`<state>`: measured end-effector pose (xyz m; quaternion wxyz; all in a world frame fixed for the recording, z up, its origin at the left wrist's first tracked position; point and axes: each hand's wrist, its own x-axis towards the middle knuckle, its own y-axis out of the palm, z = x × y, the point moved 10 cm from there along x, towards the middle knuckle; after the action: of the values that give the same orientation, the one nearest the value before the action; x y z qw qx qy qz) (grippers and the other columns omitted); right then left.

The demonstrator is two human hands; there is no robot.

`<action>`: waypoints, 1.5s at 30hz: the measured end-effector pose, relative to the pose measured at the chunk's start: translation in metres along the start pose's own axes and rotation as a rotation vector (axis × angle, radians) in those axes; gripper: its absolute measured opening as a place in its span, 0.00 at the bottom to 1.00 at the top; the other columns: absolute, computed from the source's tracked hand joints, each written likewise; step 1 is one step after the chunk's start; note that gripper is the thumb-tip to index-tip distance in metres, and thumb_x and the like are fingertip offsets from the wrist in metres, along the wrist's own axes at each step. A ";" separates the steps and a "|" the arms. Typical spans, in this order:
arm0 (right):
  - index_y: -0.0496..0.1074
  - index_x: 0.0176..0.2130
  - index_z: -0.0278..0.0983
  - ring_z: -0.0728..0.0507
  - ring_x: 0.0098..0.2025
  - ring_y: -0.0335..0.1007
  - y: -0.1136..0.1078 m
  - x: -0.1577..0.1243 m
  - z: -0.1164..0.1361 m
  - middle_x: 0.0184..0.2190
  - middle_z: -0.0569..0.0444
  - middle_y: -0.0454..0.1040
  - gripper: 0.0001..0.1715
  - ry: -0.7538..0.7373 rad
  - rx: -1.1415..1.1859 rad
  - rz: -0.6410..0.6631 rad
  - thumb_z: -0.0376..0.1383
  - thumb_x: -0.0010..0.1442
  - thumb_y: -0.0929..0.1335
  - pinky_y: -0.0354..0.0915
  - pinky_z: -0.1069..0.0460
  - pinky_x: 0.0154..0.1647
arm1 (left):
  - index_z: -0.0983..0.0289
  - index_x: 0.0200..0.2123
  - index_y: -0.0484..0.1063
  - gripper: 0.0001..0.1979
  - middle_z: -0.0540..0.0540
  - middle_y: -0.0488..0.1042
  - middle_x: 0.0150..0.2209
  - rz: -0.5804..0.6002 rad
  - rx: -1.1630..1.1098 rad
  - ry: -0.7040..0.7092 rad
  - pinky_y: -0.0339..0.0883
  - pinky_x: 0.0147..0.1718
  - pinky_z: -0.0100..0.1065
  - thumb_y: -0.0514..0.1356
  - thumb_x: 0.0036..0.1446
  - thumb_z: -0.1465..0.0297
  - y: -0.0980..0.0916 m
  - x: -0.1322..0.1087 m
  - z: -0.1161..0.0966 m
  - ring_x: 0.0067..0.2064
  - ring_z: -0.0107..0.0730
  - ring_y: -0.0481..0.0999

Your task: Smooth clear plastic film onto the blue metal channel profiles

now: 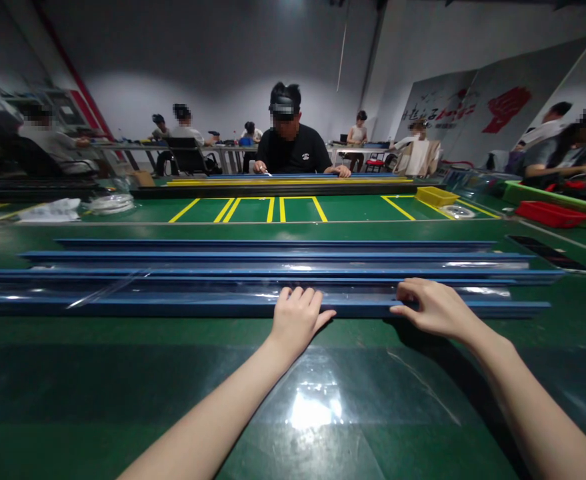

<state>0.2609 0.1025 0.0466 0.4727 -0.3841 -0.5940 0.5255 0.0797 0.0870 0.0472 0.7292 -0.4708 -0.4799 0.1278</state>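
Green table (pixel 123 330) spans the foreground. Nearest blue rail (pixel 253 309), long axis left-right, lies under left hand (pixel 293 319), loosely spread, and right hand (pixel 435 307), half-curled at the near edge, closer to the rail's right end; actual pinch unclear.

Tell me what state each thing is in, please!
Left hand: resting on the front strip, thumb spread
Right hand: curled at the front strip's near edge
Front strip: lying lengthwise, touched by both hands
Other strips: lying behind it, untouched
Clear sheet: lying flat
Phone: flat, screen dark
Yellow bin: open-topped, upright
Red bin: open-topped, upright
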 end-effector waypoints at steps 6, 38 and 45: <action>0.65 0.27 0.38 0.47 0.29 0.64 0.000 -0.001 0.000 0.27 0.54 0.70 0.13 -0.010 -0.003 -0.015 0.46 0.50 0.62 0.52 0.54 0.26 | 0.64 0.25 0.65 0.17 0.52 0.70 0.24 -0.019 -0.011 -0.007 0.50 0.30 0.35 0.51 0.54 0.56 -0.001 0.000 0.002 0.29 0.33 0.67; 0.62 0.27 0.39 0.46 0.30 0.64 0.002 0.000 0.003 0.28 0.53 0.69 0.12 -0.009 -0.008 0.015 0.45 0.51 0.61 0.55 0.53 0.28 | 0.64 0.27 0.64 0.18 0.52 0.69 0.24 0.011 -0.020 -0.022 0.50 0.28 0.34 0.50 0.53 0.54 0.003 0.002 0.004 0.29 0.32 0.67; 0.62 0.27 0.39 0.46 0.30 0.64 0.002 0.000 0.002 0.28 0.53 0.69 0.12 -0.004 -0.001 0.024 0.45 0.51 0.61 0.55 0.53 0.28 | 0.64 0.27 0.65 0.19 0.52 0.69 0.24 0.012 -0.020 -0.035 0.50 0.29 0.34 0.50 0.53 0.54 0.002 0.002 0.005 0.29 0.33 0.67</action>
<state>0.2586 0.1018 0.0445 0.4650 -0.3906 -0.5906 0.5314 0.0774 0.0925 0.0470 0.7151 -0.4786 -0.4911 0.1356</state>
